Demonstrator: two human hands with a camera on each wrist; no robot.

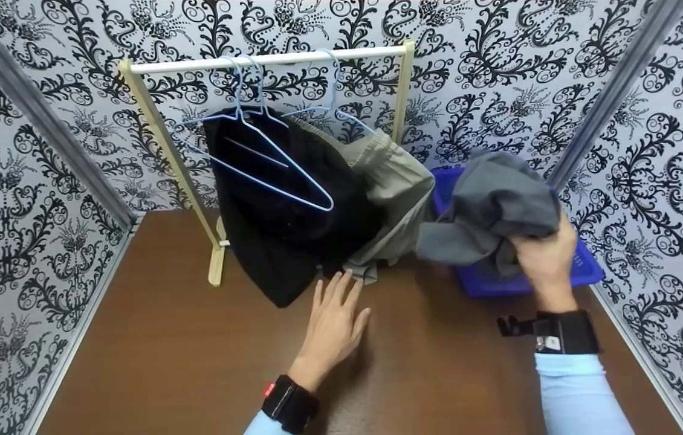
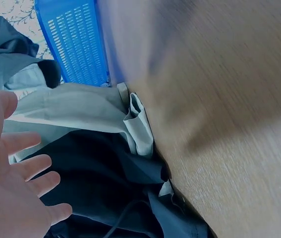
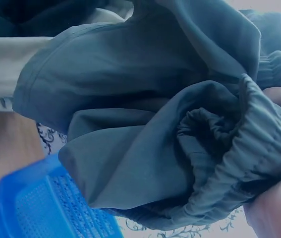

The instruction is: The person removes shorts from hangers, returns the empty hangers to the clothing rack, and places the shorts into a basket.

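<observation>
Above the basket in the head view, my right hand (image 1: 550, 257) grips a bunched pair of dark grey shorts (image 1: 501, 196). Their gathered elastic waistband (image 3: 229, 168) shows close up in the right wrist view, partly hiding the hand. My left hand (image 1: 330, 326) holds nothing; its fingers are extended, close to the lower edge of the hanging clothes. A black garment (image 1: 275, 260) and khaki shorts (image 1: 399, 187) hang on the rack. One bare light-blue hanger (image 1: 269, 190) hangs in front of the black garment.
The clothes rack, with its white rod (image 1: 190, 64) and wooden posts, stands on a brown table (image 1: 166, 362). A blue plastic basket (image 1: 586, 269) sits at the right, partly hidden by the grey shorts. Patterned panels (image 1: 668, 181) enclose the back and sides.
</observation>
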